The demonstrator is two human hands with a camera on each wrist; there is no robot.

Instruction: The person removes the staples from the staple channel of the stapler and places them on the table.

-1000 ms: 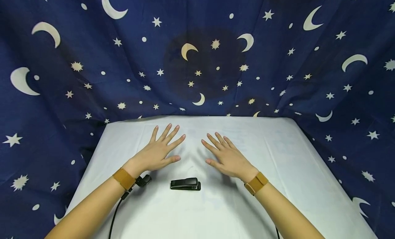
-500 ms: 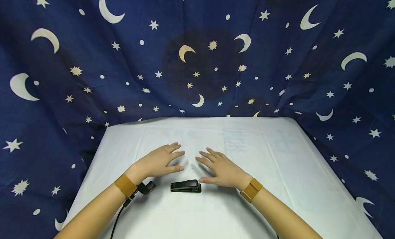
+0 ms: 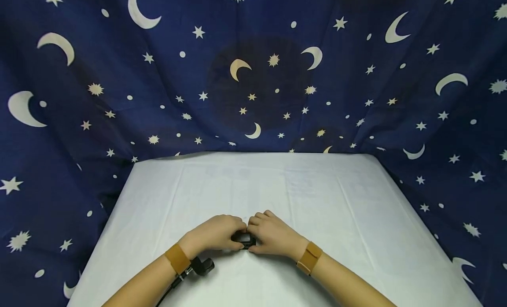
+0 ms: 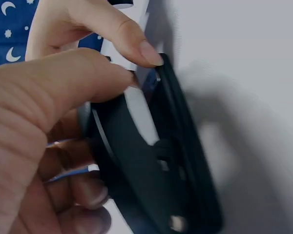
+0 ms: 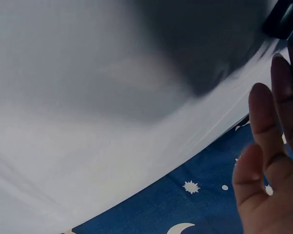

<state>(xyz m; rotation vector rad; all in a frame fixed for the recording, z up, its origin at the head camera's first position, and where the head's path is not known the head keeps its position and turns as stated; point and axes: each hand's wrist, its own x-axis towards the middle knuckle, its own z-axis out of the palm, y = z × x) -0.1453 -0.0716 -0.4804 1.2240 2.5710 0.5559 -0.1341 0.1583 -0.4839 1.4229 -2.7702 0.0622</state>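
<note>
A black stapler (image 3: 244, 240) is between both hands on the white-covered table; fingers cover much of it. My left hand (image 3: 215, 234) grips its left part from above. In the left wrist view, that hand's thumb lies along the stapler's upper arm (image 4: 129, 156), with the other fingers curled on the far side. A gap shows between the upper arm and the base. My right hand (image 3: 277, 236) holds the right end with thumb and curled fingers, and its thumb tip touches the end of the base. In the right wrist view, a black part (image 5: 284, 19) shows beyond the fingertips.
The white cloth (image 3: 317, 201) covers the tabletop. Behind it hangs a dark blue curtain (image 3: 178, 78) with moons and stars. Tan straps circle both wrists, and a small black camera (image 3: 203, 266) with a cable hangs from the left one.
Both hands were spread above the table beyond the stapler. They have come down and inward, their fingers have curled, and both now hold the stapler.
</note>
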